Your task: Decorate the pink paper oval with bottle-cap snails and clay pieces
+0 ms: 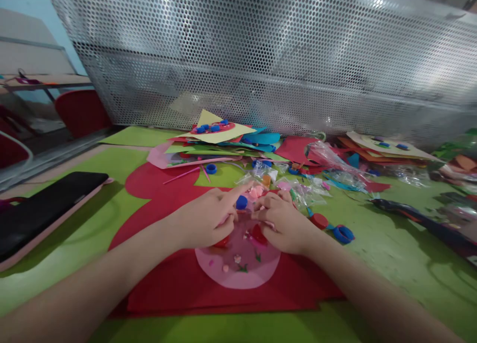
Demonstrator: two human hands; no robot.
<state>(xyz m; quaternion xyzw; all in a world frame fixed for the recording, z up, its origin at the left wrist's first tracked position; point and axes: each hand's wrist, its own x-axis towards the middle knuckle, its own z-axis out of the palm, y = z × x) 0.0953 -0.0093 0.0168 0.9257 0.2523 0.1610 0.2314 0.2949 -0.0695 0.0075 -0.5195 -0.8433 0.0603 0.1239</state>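
Both hands work over a pink paper circle (238,278) lying on a red paper cutout (164,288). My left hand (212,214) has its thumb and fingers drawn together near a blue bottle cap (241,202); what they pinch, if anything, is too small to make out. Close by on the right, my right hand (283,221) has curled fingers pressed down towards the circle, hiding whatever they grip. Pale pink pieces (256,192) show just beyond the fingertips. A red piece (258,233) and a small flower (237,258) lie on the circle, with green bits around them.
A phone (48,204) lies at left. Behind the hands are a coloured paper stack (212,139) and clear plastic bags (305,191). A blue ring-shaped cap (343,234) and a dark corded tool (417,218) are at right. A perforated metal panel (261,49) closes the back.
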